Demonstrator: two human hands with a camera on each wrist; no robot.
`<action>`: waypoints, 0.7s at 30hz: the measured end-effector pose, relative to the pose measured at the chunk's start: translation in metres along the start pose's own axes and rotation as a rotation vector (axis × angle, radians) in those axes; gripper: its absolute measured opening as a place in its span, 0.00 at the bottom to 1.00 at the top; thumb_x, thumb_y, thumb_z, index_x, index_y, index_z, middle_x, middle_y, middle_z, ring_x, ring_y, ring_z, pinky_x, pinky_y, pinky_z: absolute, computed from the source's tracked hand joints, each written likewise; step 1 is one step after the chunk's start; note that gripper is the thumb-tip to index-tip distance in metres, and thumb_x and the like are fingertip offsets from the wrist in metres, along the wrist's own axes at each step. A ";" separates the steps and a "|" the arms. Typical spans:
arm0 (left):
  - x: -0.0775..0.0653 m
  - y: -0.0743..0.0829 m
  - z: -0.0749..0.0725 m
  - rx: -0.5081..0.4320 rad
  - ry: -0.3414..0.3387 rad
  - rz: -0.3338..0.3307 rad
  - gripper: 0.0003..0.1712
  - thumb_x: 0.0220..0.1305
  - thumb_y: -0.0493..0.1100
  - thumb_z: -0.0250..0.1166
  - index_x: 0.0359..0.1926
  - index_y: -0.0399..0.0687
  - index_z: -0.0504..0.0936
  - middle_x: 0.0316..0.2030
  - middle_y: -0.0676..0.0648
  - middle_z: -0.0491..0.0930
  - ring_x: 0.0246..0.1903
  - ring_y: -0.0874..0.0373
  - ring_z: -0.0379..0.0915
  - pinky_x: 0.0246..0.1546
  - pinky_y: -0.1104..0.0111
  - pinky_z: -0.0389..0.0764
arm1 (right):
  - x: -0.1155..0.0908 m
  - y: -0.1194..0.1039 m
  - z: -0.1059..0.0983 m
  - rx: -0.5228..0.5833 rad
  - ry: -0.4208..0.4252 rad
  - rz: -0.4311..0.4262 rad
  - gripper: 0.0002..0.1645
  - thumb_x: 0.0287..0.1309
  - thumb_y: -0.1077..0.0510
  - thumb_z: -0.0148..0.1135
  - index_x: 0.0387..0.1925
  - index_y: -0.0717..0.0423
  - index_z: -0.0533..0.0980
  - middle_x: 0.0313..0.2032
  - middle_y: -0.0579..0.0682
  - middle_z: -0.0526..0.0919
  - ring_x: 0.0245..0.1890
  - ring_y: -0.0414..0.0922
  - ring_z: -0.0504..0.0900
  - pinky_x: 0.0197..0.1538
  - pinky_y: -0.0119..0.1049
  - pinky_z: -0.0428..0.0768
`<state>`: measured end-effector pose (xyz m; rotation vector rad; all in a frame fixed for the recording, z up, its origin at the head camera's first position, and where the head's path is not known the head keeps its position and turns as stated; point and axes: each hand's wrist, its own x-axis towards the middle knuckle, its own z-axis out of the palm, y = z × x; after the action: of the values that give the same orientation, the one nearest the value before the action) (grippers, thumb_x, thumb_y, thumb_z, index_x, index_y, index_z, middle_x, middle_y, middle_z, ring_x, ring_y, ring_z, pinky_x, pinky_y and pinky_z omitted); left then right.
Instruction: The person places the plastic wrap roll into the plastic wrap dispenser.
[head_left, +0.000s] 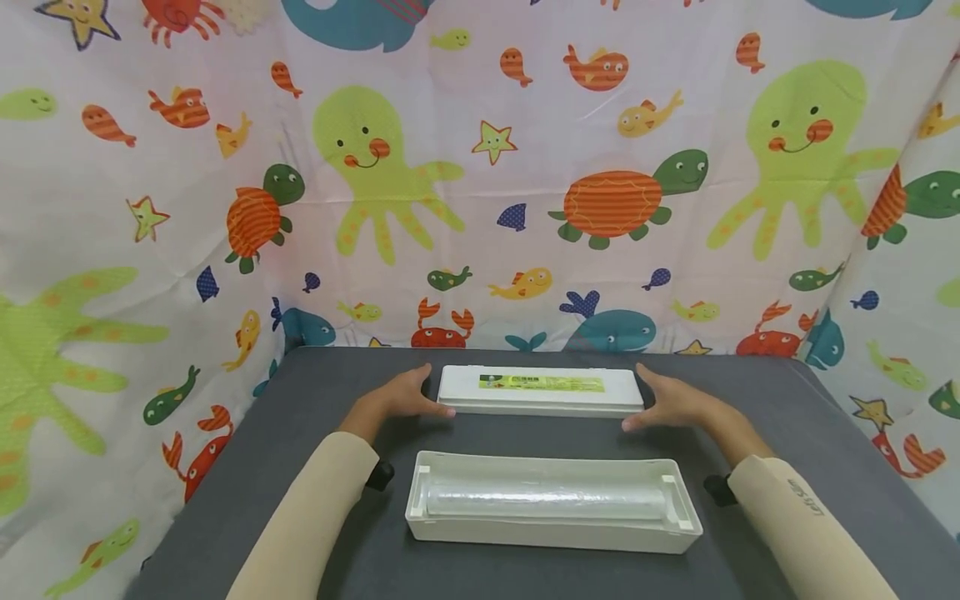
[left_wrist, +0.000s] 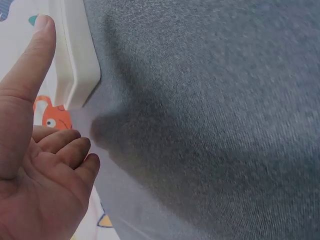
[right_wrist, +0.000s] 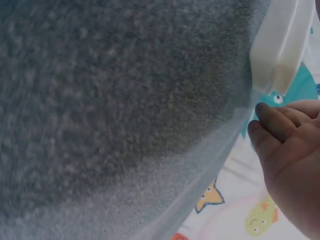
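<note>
A long white lid (head_left: 540,403) with a green-yellow label lies on the grey tabletop toward the back. At its left end is my left hand (head_left: 405,395), thumb and fingers spread around the corner. My right hand (head_left: 672,402) mirrors it at the right end. In the left wrist view the left thumb (left_wrist: 37,57) overlaps the white lid, while the other fingers bend loosely below its end. The right wrist view has the right fingers (right_wrist: 275,122) just under the lid's other end. Nearer me sits a white open box (head_left: 547,536) holding a clear roll of plastic wrap (head_left: 546,498).
A grey cloth (head_left: 480,575) covers the table. Behind and at both sides hangs a white curtain (head_left: 480,308) printed with sea animals. Both forearms, in beige sleeves (head_left: 307,508) with black wrist straps, flank the open box.
</note>
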<state>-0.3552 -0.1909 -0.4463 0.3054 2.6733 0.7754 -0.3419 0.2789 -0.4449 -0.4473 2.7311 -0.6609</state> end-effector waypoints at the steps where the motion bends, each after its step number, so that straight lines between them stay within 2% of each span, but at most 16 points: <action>1: 0.002 0.000 0.001 0.000 -0.001 0.004 0.66 0.52 0.63 0.76 0.77 0.33 0.49 0.75 0.35 0.54 0.74 0.41 0.49 0.68 0.48 0.55 | 0.001 0.001 0.001 -0.002 -0.003 0.002 0.77 0.46 0.34 0.77 0.73 0.77 0.42 0.70 0.78 0.52 0.68 0.74 0.57 0.63 0.66 0.60; 11: 0.012 0.001 0.012 -0.010 -0.019 0.013 0.66 0.52 0.62 0.77 0.77 0.33 0.48 0.75 0.36 0.54 0.73 0.42 0.50 0.69 0.49 0.55 | 0.010 0.005 0.011 0.022 -0.014 0.035 0.79 0.46 0.33 0.76 0.73 0.77 0.40 0.71 0.78 0.50 0.68 0.74 0.56 0.64 0.67 0.58; 16: 0.017 0.003 0.013 -0.020 -0.023 0.007 0.68 0.51 0.61 0.77 0.77 0.34 0.47 0.75 0.36 0.54 0.72 0.43 0.52 0.69 0.49 0.54 | 0.014 0.006 0.011 0.035 -0.022 0.074 0.80 0.45 0.32 0.77 0.74 0.76 0.37 0.71 0.78 0.48 0.69 0.74 0.55 0.64 0.67 0.57; 21: 0.023 0.007 0.013 -0.017 -0.021 0.000 0.68 0.51 0.61 0.78 0.78 0.35 0.47 0.75 0.36 0.54 0.72 0.42 0.52 0.69 0.48 0.54 | 0.018 0.010 0.011 0.025 -0.023 0.065 0.81 0.45 0.31 0.76 0.74 0.76 0.37 0.71 0.79 0.45 0.70 0.74 0.52 0.66 0.67 0.55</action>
<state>-0.3712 -0.1724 -0.4589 0.3081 2.6459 0.7901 -0.3565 0.2767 -0.4633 -0.3566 2.7006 -0.6678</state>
